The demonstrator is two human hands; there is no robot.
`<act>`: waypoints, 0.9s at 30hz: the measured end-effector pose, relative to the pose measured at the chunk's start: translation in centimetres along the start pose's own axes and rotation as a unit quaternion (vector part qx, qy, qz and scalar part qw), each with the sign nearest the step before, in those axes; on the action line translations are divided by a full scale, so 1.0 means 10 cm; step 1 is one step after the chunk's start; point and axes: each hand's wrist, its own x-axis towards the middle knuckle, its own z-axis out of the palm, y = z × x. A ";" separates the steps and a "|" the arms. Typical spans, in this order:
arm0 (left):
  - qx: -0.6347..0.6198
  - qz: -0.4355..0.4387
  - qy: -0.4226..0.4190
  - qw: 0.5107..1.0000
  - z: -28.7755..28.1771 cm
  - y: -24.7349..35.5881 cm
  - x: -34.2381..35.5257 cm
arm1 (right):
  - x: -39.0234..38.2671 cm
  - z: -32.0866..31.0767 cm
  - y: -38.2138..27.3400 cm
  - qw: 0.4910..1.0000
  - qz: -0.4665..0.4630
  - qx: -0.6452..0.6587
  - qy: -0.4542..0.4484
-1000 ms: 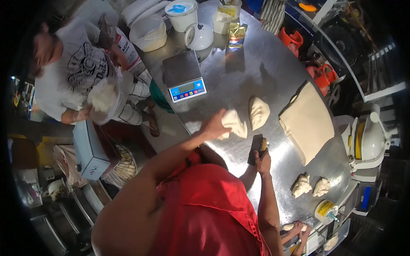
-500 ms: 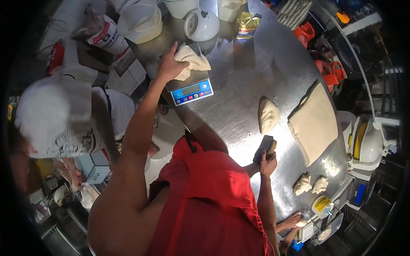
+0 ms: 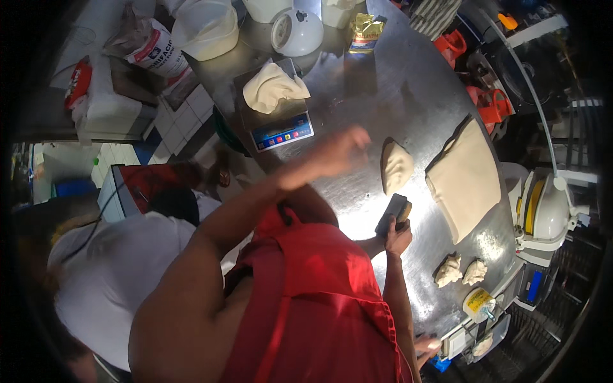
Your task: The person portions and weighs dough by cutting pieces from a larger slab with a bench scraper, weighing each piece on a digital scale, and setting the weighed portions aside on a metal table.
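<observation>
your right hand [image 3: 398, 237] is wrapped around the handle side of a dark scraper [image 3: 392, 216], held over the bright near part of the metal worktop [image 3: 357, 105]. the scraper's long axis slants from lower left, toward you, to upper right, away from you, with the handle on its right side. its far end lies just short of the near tip of a folded dough piece [image 3: 399, 165]; you cannot tell whether they touch. that piece points away from you, its long axis nearly in line with your view, bulging to the right.

your left hand [image 3: 348, 150] is in the air to the left of that piece; it is blurred, so you cannot tell how far its fingers are closed. beyond your left forearm, another dough piece [image 3: 274, 88] lies across the plate of a scale [image 3: 282, 132], one corner pointing right.

to the right of the scraper, a broad dough slab [image 3: 465, 182] takes up that side, with two small dough lumps [image 3: 449, 270] nearer you and a tub [image 3: 477, 303] just beside them. at the far end sit a gold packet [image 3: 366, 33] and a round white vessel [image 3: 296, 32]. a person in a white shirt [image 3: 121, 281] bends close by your left arm.
</observation>
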 end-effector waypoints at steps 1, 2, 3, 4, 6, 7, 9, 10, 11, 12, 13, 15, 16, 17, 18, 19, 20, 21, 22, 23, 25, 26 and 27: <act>-0.086 -0.030 -0.140 0.986 0.30 0.25 -0.13 | 0.01 0.01 0.10 1.000 -0.008 -0.007 0.013; -0.052 -0.041 -0.269 0.961 0.62 0.39 -0.29 | 0.02 0.03 0.16 0.999 -0.019 -0.012 0.023; -0.054 -0.038 -0.392 0.918 1.26 0.00 -0.52 | 0.02 0.03 0.12 0.999 -0.028 -0.005 0.019; -0.162 0.024 -0.533 0.830 1.61 -0.07 -0.67 | 0.01 0.02 0.12 0.999 -0.043 0.002 0.016; -0.255 0.084 -0.664 0.698 1.70 0.17 -0.75 | -0.02 -0.01 0.15 0.998 -0.048 0.015 0.025; -0.227 -0.036 -0.675 0.701 1.70 0.33 -0.78 | -0.02 -0.01 0.18 0.998 -0.048 -0.006 0.028; -0.195 -0.166 -0.670 0.697 1.81 0.51 -0.95 | -0.05 0.00 0.17 0.998 -0.051 -0.021 0.020; -0.239 -0.165 -0.676 0.677 1.99 0.56 -1.08 | -0.06 -0.01 0.14 0.998 -0.058 -0.008 0.016; -0.220 -0.118 -0.671 0.698 1.94 0.79 -1.07 | -0.07 -0.03 0.13 0.998 -0.060 0.005 0.019; -0.198 -0.071 -0.661 0.720 1.86 1.03 -1.06 | -0.08 -0.05 0.13 0.998 -0.058 0.012 0.018; -0.196 -0.074 -0.661 0.720 1.94 1.11 -1.08 | -0.09 -0.09 0.13 0.998 -0.064 0.017 0.015; -0.214 0.077 -0.695 0.682 2.03 1.39 -1.12 | -0.11 -0.13 0.14 0.996 -0.083 0.022 0.000; -0.229 0.127 -0.701 0.663 1.99 1.58 -1.12 | -0.10 -0.12 0.18 0.996 -0.082 0.024 -0.002; -0.245 0.176 -0.704 0.643 1.95 1.77 -1.12 | -0.08 -0.10 0.24 0.996 -0.090 0.026 0.000; -0.157 0.113 -0.710 0.677 1.88 2.06 -1.14 | -0.06 -0.10 0.28 0.995 -0.098 0.026 0.001; -0.066 0.048 -0.707 0.703 1.84 2.20 -1.15 | -0.05 -0.11 0.28 0.995 -0.096 0.024 0.002; -0.073 0.069 -0.695 0.712 1.84 2.14 -1.18 | -0.06 -0.14 0.25 0.994 -0.095 0.043 -0.020; -0.072 0.072 -0.696 0.711 1.83 2.00 -1.20 | -0.05 -0.16 0.22 0.993 -0.093 0.063 -0.037; -0.099 0.075 -0.658 0.743 1.82 1.80 -1.22 | -0.06 -0.18 0.20 0.993 -0.091 0.062 -0.032; -0.125 0.081 -0.620 0.770 1.75 1.63 -1.22 | -0.07 -0.20 0.18 0.995 -0.080 0.054 -0.032; -0.154 0.056 -0.601 0.782 1.42 1.42 -1.08 | -0.04 -0.16 0.09 0.996 -0.063 0.054 -0.031; -0.122 -0.014 -0.580 0.805 1.21 1.32 -1.03 | -0.08 -0.14 0.03 0.996 -0.045 0.077 -0.016; -0.092 -0.079 -0.561 0.819 1.07 1.22 -0.93 | -0.11 -0.14 0.03 0.995 -0.020 0.097 0.004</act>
